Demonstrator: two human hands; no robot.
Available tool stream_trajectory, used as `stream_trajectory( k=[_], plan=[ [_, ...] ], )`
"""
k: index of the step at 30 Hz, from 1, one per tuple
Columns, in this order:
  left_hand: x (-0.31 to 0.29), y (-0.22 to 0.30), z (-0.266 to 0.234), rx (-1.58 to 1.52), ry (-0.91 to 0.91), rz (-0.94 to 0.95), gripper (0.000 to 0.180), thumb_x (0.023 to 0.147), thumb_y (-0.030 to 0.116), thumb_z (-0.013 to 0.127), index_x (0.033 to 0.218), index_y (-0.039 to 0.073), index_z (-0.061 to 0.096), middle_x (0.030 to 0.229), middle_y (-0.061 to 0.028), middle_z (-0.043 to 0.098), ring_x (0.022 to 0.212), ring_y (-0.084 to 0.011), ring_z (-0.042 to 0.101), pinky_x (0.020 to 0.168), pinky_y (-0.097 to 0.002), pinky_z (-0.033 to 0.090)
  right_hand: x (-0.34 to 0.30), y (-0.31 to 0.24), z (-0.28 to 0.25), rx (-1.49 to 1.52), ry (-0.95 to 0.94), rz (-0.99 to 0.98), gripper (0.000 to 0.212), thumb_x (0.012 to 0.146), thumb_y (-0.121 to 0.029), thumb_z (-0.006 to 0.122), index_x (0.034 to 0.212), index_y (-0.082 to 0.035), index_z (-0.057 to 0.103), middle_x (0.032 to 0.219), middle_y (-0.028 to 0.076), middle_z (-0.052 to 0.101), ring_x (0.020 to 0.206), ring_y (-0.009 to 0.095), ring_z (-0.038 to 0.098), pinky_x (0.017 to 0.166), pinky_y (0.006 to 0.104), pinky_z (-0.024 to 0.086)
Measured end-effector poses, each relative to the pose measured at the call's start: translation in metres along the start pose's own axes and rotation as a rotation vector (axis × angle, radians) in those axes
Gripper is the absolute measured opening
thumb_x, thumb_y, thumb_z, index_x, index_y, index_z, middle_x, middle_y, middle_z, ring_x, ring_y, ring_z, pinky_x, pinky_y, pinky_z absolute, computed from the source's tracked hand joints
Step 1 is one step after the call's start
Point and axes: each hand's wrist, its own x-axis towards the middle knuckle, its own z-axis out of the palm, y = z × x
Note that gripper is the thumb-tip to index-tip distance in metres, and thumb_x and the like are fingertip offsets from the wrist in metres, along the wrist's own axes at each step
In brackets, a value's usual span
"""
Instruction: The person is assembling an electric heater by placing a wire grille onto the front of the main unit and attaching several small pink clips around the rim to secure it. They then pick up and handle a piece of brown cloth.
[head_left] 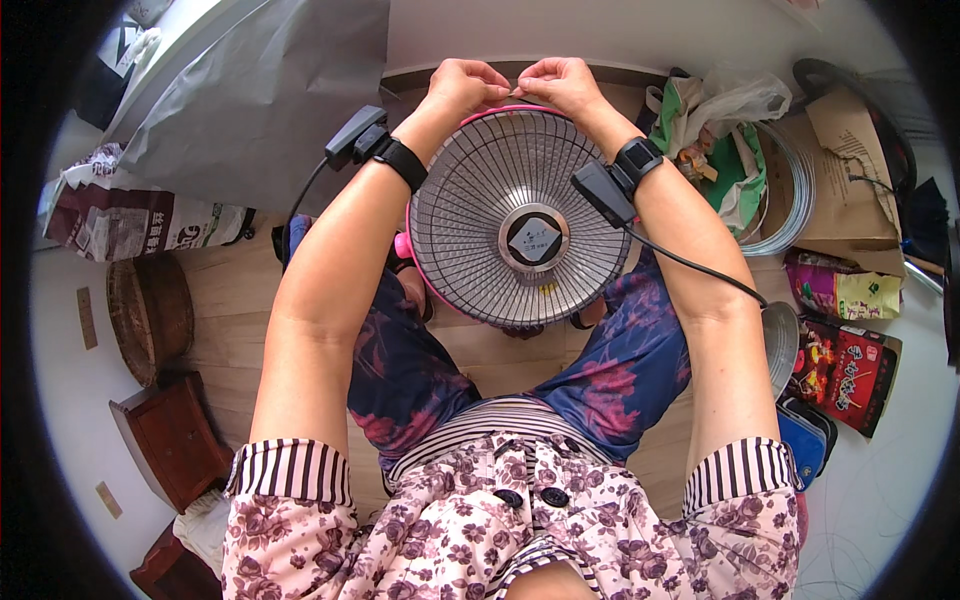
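Observation:
A round dish heater (465, 215) with a dark wire guard and a pink rim stands between my knees, its silver hub facing up. At its far edge my left hand (468, 86) is closed in a pinch. Close beside it, my right hand (560, 82) is pinched too, the fingertips of both hands almost meeting just beyond the rim. Something thin and dark shows between the fingertips, too small to make out. A pink knob (403, 245) sticks out at the heater's left side. Each wrist carries a dark strap with a small cabled box.
A grey sheet (270, 110) hangs at the far left above a printed sack (150, 210). Right of the heater lie a green and white bag (735, 170), a wire coil (795, 200), a cardboard box (850, 215) and a red box (850, 375). A round wooden container (150, 315) stands left.

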Motion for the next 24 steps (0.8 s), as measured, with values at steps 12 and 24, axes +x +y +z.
stream_trajectory(
  k=[12, 24],
  plan=[
    [-0.003, 0.005, 0.004, 0.256, -0.085, -0.139, 0.011, 0.069, 0.003, 0.071, 0.080, 0.005, 0.072, 0.070, -0.0048, 0.066, 0.062, -0.0100, 0.059, 0.060, -0.0241, 0.048, 0.008, 0.010, 0.000, -0.513, 0.088, 0.000, 0.013, 0.076, -0.011, 0.065, 0.083, -0.001, 0.066, 0.078, 0.008, 0.068, 0.075, 0.014, 0.066, 0.072, 0.0266, 0.051],
    [0.000, 0.007, 0.015, 0.587, 0.005, -0.059, 0.014, 0.065, 0.014, 0.075, 0.078, 0.013, 0.073, 0.074, -0.0043, 0.068, 0.074, -0.0146, 0.063, 0.070, -0.0305, 0.049, 0.011, 0.015, -0.003, -0.555, 0.132, 0.050, 0.013, 0.073, -0.019, 0.064, 0.079, -0.010, 0.071, 0.075, 0.004, 0.069, 0.076, 0.015, 0.066, 0.075, 0.0300, 0.051]
  ],
)
